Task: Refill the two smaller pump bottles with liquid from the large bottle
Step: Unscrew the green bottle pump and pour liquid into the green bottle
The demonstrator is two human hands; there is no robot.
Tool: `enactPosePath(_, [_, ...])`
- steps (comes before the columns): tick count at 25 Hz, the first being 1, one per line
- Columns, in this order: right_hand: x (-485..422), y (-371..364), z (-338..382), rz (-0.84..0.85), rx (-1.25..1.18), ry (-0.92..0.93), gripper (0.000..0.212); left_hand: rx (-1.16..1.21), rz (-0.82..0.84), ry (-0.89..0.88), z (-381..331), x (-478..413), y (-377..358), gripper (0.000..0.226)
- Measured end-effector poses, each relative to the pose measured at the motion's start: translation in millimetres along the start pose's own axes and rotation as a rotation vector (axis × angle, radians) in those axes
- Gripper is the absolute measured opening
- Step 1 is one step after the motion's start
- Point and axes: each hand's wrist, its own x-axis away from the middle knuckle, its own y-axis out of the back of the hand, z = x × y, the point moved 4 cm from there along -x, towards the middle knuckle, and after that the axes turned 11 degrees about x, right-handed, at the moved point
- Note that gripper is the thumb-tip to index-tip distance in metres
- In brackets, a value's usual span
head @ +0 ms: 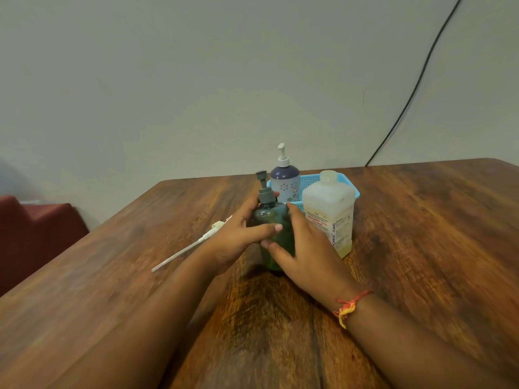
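Bottle one, the green pump bottle [270, 218], stands upright on the wooden counter [421, 234] near its middle, pump head fitted and pointing left. It sits directly between the two grips.

Left grip [238, 237]: grasping the green pump bottle from the left. The thumb lies across the front of the body and the fingers curl round behind, near the shoulder below the collar.

Right grip [306, 254]: grasping the same bottle from the right. The thumb presses low on the front face and the fingers wrap the right side. A red and yellow thread band [349, 306] circles this wrist.

Large bottle [328, 211]: translucent, capped and upright on the counter just beside the right grip. Yellowish liquid shows only near its base.

Purple pump bottle [285, 181]: upright behind the green one, at the left end of a blue basket [348, 186]. Its base is hidden, so whether it stands inside the basket cannot be told.

Loose white pump [191, 247]: lying on the counter with its long dip tube, left of and partly behind the left grip.

Surroundings: black cable [415, 88] on the wall; red seat [36, 234] at the far left.
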Motion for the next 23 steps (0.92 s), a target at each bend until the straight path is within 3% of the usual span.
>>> enactPosePath(5, [-1,-7,-3,0.029,0.029,-0.029,0.086,0.082,-0.168,-0.048,-2,-2,-1,0.037])
enactPosePath(10, [-3,-9,-6,0.012,-0.003,-0.052,0.084,0.074,-0.197,-0.113,-4,-3,-3,0.038])
enactPosePath(13, [-3,-8,-7,-0.016,-0.01,-0.055,0.081,0.113,-0.272,-0.135,-3,-3,-8,0.028])
enactPosePath(18, [-2,-8,-4,-0.015,0.022,-0.045,0.084,0.154,-0.437,-0.168,-4,-6,-16,0.054])
enactPosePath(23, [-1,-8,-6,-0.021,0.006,-0.053,0.081,0.096,-0.362,-0.164,-4,-5,-17,0.053])
